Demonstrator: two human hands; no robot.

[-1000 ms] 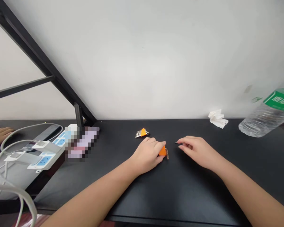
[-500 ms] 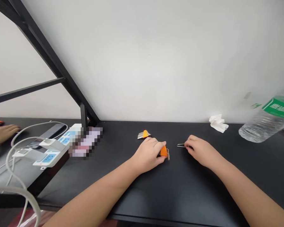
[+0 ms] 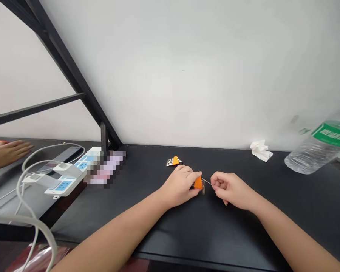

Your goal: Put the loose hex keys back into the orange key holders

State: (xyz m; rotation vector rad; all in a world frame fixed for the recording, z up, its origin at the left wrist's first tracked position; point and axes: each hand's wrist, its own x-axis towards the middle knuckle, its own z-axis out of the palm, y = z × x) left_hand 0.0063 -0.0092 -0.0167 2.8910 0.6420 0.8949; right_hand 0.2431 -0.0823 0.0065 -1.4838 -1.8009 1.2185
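Holder (orange) (image 3: 198, 183), clasped in your L hand (image 3: 181, 186), end toward your R hand (image 3: 229, 190), which pinches a thin metal rod (image 3: 207, 182) spanning the gap. Step in hand, prob.: lining up rod w/ holder; contact unclear. Next move seems to need steady L, fine R aim. 2nd holder (image 3: 175, 161): just beyond L hand.

Bright, soft light lies on the white wall (image 3: 201, 94) at twelve o'clock. At six, the black desk (image 3: 192, 234) shows a pale glare. A pixelated patch (image 3: 109, 168) hides details at eight; the bottle (image 3: 314, 153) at three looks stretched.
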